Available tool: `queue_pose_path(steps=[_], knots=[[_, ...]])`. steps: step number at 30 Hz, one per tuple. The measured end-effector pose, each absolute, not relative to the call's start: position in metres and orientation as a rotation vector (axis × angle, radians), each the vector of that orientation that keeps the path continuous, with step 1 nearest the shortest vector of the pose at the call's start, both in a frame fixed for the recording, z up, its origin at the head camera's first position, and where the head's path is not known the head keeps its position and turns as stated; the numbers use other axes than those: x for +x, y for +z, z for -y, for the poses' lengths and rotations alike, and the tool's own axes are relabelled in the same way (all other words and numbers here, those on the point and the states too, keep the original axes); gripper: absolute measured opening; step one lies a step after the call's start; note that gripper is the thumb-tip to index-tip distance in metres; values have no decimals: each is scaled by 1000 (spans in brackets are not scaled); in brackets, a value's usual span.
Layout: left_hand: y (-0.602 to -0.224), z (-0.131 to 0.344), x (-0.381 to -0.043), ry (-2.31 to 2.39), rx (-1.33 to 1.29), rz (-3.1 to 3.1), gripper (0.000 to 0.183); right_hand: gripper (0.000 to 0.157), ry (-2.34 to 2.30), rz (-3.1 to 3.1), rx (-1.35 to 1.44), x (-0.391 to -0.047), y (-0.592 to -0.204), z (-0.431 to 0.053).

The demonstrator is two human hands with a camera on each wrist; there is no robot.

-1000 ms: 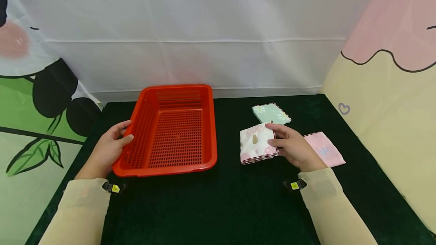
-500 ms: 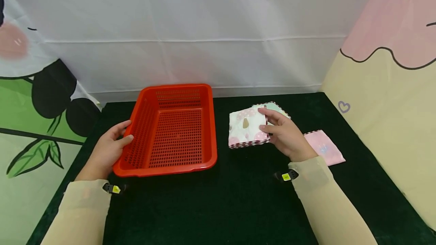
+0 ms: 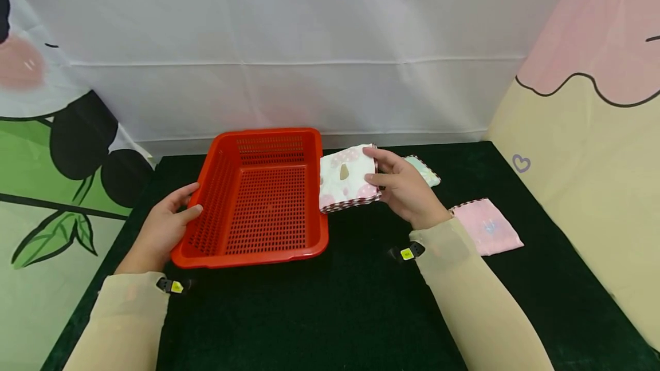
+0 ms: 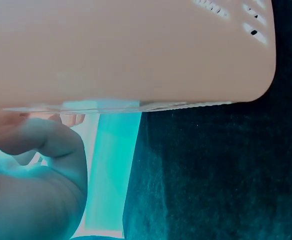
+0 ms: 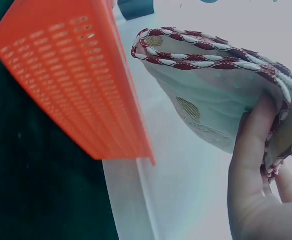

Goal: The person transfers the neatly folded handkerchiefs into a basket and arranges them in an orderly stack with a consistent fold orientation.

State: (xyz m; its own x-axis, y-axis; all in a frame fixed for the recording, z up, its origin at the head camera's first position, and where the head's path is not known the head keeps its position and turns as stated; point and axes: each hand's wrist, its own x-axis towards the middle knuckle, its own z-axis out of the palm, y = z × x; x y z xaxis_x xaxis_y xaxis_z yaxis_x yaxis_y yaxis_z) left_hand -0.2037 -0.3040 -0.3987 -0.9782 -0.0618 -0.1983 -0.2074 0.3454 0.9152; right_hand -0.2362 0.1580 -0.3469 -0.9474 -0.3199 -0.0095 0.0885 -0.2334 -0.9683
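An orange-red plastic basket (image 3: 268, 205) with slotted sides stands on the dark green cloth, nothing inside it. My left hand (image 3: 162, 225) grips its left rim, thumb over the edge; the left wrist view shows the basket's wall (image 4: 136, 60) above the curled fingers. In my right hand (image 3: 407, 188) a folded white handkerchief (image 3: 346, 179) with pink dots and a checked edge is pinched at its right side. Its left end overlaps the basket's right rim in the head view. The right wrist view shows the handkerchief's layered fold (image 5: 206, 95) held beside the basket's slotted side (image 5: 71, 75).
A folded mint-green cloth (image 3: 424, 170) lies behind my right hand, partly hidden by it. To the right is a folded pink cloth (image 3: 487, 227) beside my sleeve. A white sheet (image 3: 330, 62) hangs along the table's back edge.
My right hand has carried the white handkerchief left and slightly away from me, from in front of the green cloth to the basket's right rim. The left hand and basket have stayed put.
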Motion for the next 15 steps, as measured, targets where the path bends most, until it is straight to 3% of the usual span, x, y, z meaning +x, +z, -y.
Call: queue_pose_path(steps=[15], knots=[[-398,304,-204,1700,-284,-2472,65,53,-2311,-1664,-248,-255,-350,-106]])
